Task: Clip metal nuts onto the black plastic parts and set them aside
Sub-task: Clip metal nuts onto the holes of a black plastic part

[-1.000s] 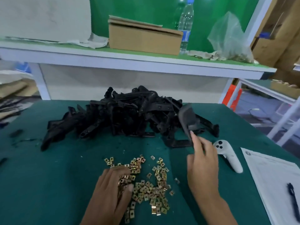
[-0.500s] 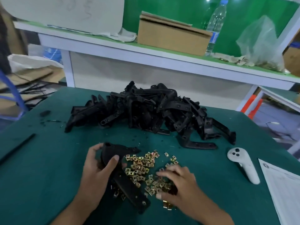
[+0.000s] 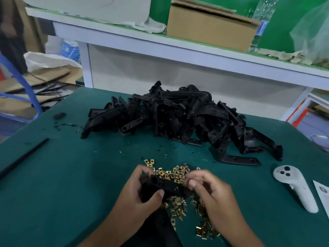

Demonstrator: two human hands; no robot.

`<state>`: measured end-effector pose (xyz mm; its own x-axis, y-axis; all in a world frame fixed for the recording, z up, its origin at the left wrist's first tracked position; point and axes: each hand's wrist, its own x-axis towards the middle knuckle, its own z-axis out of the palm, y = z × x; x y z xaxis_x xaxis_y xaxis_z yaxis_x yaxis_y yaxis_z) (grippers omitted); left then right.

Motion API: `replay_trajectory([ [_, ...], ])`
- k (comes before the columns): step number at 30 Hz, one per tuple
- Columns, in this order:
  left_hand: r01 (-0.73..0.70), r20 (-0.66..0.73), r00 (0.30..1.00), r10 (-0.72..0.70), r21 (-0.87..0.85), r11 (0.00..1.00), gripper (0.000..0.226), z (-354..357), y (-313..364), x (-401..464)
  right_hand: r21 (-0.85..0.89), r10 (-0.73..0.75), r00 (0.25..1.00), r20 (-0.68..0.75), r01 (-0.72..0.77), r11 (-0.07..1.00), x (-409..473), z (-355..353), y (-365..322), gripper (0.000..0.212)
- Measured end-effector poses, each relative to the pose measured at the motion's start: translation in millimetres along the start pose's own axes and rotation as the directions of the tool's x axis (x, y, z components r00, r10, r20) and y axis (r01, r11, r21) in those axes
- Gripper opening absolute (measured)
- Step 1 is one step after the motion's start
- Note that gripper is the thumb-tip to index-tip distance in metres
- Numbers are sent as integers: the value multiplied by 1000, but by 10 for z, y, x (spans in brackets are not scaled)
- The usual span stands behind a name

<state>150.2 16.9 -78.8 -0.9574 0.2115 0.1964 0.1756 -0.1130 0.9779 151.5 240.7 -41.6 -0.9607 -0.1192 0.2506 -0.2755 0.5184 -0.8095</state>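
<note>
Because the black plastic part (image 3: 167, 187) looks stiff and light, the left hand (image 3: 138, 202) wraps its thick end firmly above the bench's (image 3: 62, 184) near edge, while the right hand (image 3: 211, 191) pinches at its free end, seemingly on a nut hidden by the fingers. Small, slippery-looking metal nuts (image 3: 175, 172) lie scattered beneath, best pinched by their flat sides; the pile of black parts (image 3: 178, 118) sits toward the far edge.

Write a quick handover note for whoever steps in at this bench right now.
Left hand grips one black plastic part above the loose metal nuts.
Right hand pinches at that part's right end; whether it holds a nut is too blurred to tell.
Pile of black parts lies behind on the green table.
Done: no finished parts visibly set aside.
Left: clip this one, set it aside, work through the pile.
</note>
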Motion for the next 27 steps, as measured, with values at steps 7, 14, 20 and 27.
replay_trajectory([
  [7, 28, 66, 997, -33, 79, 996, 36, 9, 47, 14, 454, 83, 992, 95, -118, 883, 85, 79, -151, 17],
  [14, 13, 115, 993, -25, 97, 995, 35, 16, 79, 4, 441, 141, 984, 112, -176, 880, 1, 80, -63, 14],
  [20, 20, 152, 988, -26, 42, 999, 35, 29, 156, 24, 389, 98, 978, 185, -164, 907, -18, 82, -82, 21],
  [27, 35, 195, 980, -45, 57, 998, 35, 63, 159, -5, 438, 86, 963, 256, -195, 878, 4, 11, -67, 10],
])
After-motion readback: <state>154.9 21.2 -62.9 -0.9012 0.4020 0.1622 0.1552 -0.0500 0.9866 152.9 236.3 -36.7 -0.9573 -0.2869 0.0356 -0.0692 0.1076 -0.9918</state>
